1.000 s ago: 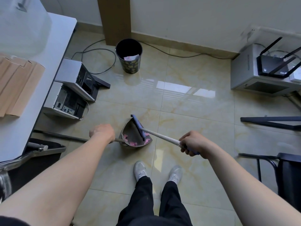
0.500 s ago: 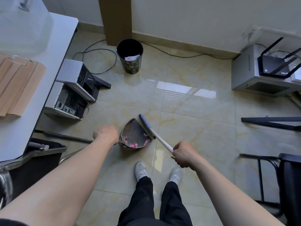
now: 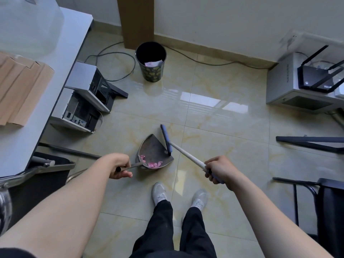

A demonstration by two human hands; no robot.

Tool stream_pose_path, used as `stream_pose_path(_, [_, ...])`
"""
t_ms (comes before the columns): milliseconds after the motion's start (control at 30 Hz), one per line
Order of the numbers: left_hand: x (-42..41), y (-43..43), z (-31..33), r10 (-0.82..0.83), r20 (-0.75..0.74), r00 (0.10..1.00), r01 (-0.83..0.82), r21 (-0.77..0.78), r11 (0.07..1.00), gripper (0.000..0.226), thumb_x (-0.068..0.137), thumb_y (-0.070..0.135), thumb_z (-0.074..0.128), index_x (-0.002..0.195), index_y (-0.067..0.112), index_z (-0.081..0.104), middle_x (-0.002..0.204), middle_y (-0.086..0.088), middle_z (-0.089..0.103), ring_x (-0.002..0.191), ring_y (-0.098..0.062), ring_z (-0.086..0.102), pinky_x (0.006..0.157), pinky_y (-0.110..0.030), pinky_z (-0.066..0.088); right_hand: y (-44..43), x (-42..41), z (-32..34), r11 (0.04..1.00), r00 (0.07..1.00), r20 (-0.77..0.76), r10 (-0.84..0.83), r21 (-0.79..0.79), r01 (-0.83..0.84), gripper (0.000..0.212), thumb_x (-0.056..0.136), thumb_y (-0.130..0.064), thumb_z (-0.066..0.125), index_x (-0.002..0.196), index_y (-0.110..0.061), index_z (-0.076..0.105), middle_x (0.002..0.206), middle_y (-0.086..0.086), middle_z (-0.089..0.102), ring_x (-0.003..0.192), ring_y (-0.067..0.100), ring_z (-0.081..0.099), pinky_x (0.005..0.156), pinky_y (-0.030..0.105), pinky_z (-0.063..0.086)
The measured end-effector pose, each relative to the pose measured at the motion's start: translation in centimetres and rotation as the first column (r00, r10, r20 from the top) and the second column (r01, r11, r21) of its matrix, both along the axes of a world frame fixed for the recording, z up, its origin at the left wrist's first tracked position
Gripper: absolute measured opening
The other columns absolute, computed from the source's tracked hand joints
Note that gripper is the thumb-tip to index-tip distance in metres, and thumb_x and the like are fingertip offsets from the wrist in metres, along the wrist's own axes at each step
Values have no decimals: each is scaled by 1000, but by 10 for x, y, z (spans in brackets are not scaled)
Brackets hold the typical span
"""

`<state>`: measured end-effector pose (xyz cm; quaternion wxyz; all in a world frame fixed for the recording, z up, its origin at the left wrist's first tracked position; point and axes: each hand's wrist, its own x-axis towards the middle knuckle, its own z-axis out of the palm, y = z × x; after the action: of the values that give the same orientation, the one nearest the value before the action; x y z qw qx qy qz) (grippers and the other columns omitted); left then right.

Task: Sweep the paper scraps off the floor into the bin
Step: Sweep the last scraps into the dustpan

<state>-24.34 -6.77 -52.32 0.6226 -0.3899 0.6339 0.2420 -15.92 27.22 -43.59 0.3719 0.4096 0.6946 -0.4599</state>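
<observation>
Leftmost, a white worktop (image 3: 61, 58) carries flat brown cardboard pieces (image 3: 20, 90), and two open computer cases (image 3: 85, 97) lie on the tiled floor (image 3: 214, 127) beside it. Next comes the left hand (image 3: 119, 167), its fingers (image 3: 124, 175) wrapped around the thin handle of a grey dustpan (image 3: 154, 155). The pan sits just ahead of the person's grey shoes (image 3: 160, 192), and pink paper scraps (image 3: 151, 163) are gathered in its near corner by the handle. Along the pan's right edge lies the blue head of the broom (image 3: 166, 139), whose pale shaft slants down to the right hand (image 3: 219, 169); those fingers (image 3: 214, 180) are closed tight around the shaft. Farther off, against the wall and a brown column, stands the round black bin (image 3: 151, 61), well apart from the dustpan, with a bit of paper inside. At far right a grey metal box (image 3: 284, 86) holds a black router (image 3: 316, 77).
</observation>
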Motion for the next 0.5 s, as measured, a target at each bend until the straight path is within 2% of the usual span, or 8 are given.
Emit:
stream_pose_path(100, [13,0,-8,213,4,977,-213,47,976,21,98,10,39,91,-2,54,62,-11,62,25,-6,38,29,-10,35,0,3,1,999,999,-24,-31,32,31,24,88,8,44,83,1,67,71,18,54,46,21,41,41,21,32])
stream_pose_path(167, [18,1,-9,269,-12,963,-268,43,962,26,97,6,36,75,0,49,53,-8,53,23,-6,31,27,-9,30,-2,5,-2,997,999,-34,14,77,-11,25,86,5,45,84,-1,68,67,15,56,46,22,44,43,22,35])
stream_pose_path(267, [19,1,0,234,-24,972,-233,32,972,32,95,2,33,66,4,46,47,-6,45,21,-6,28,25,-9,26,-9,8,-7,986,996,-40,81,153,-74,28,85,-2,46,91,-9,71,66,12,61,51,25,50,47,27,39])
stream_pose_path(333, [16,-4,7,193,-25,981,-192,23,981,34,95,2,32,64,4,45,45,-5,45,21,-6,28,25,-8,26,-17,8,-9,975,991,-40,131,187,-122,25,85,-3,46,89,-12,69,66,11,63,49,25,52,43,24,39])
stream_pose_path(400, [13,-11,10,168,-32,985,-167,12,986,34,95,2,31,63,5,44,42,-4,45,21,-6,27,27,-7,27,-25,7,-11,964,982,-30,185,200,-175,22,86,-1,46,83,-9,66,65,10,62,45,24,50,38,20,37])
stream_pose_path(500, [14,-17,10,150,-37,988,-150,-15,989,37,95,3,29,60,7,42,40,-4,44,21,-6,26,27,-7,26,-34,9,-16,950,970,7,242,202,-238,20,86,1,47,87,-2,67,65,12,60,41,23,49,38,20,37])
